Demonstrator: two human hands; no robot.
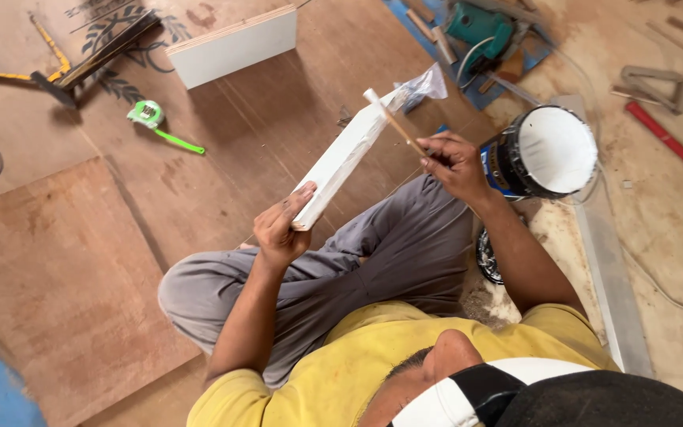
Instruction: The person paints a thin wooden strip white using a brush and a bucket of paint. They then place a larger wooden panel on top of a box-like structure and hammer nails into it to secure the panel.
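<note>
The narrow white-faced plywood board [347,154] is sitting near the centre of the head view, tilted up from lower left to upper right above the person's grey-trousered knees. The left hand [281,229] is gripping its lower end, fingers wrapped closed around the edge. The right hand [454,164] is pinching a thin wooden stick [393,120] between closed fingertips, and the stick's pale tip is resting on the board's upper end, beside a crumpled clear plastic bag [420,85]. A black can of white paste [551,152], open, is standing just right of that hand. Judging from the stick and the open can, spreading is under way; how much of the edge is already coated is too small to tell. At upper left, a second white board [235,47] and a green tape measure [149,115] are lying on the brown plywood floor [73,261].
</note>
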